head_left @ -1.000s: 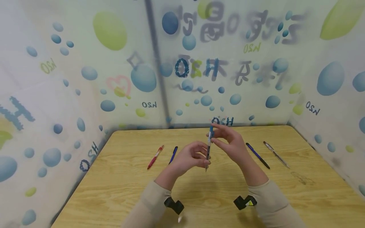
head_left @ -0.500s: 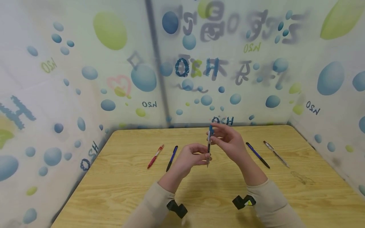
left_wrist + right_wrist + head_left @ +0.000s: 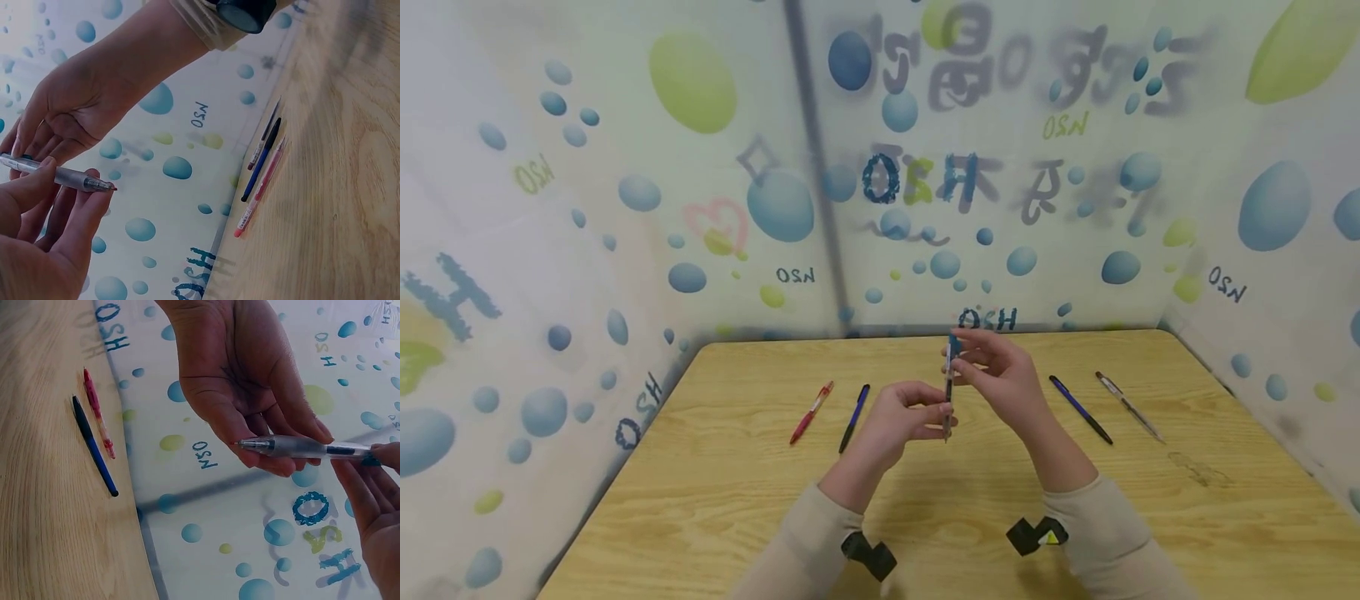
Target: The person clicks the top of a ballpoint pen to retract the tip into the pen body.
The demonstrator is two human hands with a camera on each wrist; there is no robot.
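Above the middle of the table, both hands hold one slim pen [image 3: 949, 379] nearly upright in the head view, blue end up and tip down. My left hand [image 3: 891, 421] pinches its lower barrel between thumb and fingers. Higher up, the thumb and fingers of my right hand [image 3: 1003, 375] grip the blue end. A clear grey grip section and a small reddish point show on the pen [image 3: 290, 447] in the right wrist view. Left of the hands lie a red pen [image 3: 812, 412] and a blue-and-black pen [image 3: 854, 418].
The wooden table [image 3: 700, 500] has a second blue-and-black pen [image 3: 1080, 409] and a clear pen with a dark end [image 3: 1129, 406] on the right. A dark scribble [image 3: 1198, 469] marks the tabletop near them. Patterned curtain walls [image 3: 1015, 267] border the back and sides.
My left hand has risen slightly, its thumb now higher, and the pen's lower end has come up so it stands straighter. My right hand keeps its grip. The lying pens stay put.
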